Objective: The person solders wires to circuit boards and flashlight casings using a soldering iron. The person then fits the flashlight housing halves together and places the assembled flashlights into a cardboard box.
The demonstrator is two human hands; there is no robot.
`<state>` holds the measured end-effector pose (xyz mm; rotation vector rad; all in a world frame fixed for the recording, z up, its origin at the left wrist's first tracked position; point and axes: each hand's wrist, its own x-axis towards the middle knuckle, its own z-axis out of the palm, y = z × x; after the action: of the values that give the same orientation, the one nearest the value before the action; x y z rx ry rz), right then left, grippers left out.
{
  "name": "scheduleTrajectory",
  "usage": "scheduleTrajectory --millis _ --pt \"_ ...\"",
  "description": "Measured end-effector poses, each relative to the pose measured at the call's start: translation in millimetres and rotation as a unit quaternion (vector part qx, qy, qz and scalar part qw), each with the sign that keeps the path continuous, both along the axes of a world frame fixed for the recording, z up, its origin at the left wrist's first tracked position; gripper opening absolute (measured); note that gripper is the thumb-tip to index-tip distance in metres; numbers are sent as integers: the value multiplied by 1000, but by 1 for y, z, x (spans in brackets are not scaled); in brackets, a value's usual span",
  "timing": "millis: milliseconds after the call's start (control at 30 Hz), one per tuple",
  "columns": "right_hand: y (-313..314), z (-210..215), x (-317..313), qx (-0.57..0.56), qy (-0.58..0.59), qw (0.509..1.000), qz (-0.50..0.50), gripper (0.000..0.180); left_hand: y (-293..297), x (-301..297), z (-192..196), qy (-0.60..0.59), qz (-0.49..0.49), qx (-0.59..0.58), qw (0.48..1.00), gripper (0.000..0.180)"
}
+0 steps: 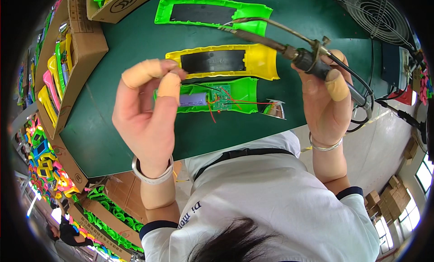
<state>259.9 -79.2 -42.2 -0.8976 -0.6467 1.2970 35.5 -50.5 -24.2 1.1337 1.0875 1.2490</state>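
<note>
Left hand (pixel 147 113): fingertips pinched together over green case (pixel 205 98), on what cannot tell.
Right hand (pixel 325 99): clamped on soldering iron (pixel 271 40).
Risk: hot tip drifting onto yellow shell (pixel 257 61), melting plastic; red wires (pixel 235 101) likely snagged.

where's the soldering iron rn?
Head view, right side: the soldering iron is in the right hand, its tip above the yellow shell.

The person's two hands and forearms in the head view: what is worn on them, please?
The left hand has tan finger cots on thumb and forefinger, and a pale, whitish band sits on its wrist. The right hand has one tan cot on the thumb and a thin silver bangle on the wrist. Both forearms are bare; short white sleeves with dark navy cuffs end near the elbows.
</note>
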Motion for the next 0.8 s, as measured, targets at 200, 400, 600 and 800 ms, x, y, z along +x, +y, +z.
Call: scheduleTrajectory --millis 200,400,600,800 --pt "11 7 -13 -90 -68 992 50 22 12 -16 -4 589 -53 222 775 12" --pt "14 13 -19 -115 -152 977 92 22 35 -26 17 574 -196 134 783 13" --pt "16 12 -22 -126 -196 966 115 21 51 -24 25 599 -294 161 727 16" --pt "20 16 -25 -146 -256 942 160 29 52 -23 25 601 -306 158 722 14"
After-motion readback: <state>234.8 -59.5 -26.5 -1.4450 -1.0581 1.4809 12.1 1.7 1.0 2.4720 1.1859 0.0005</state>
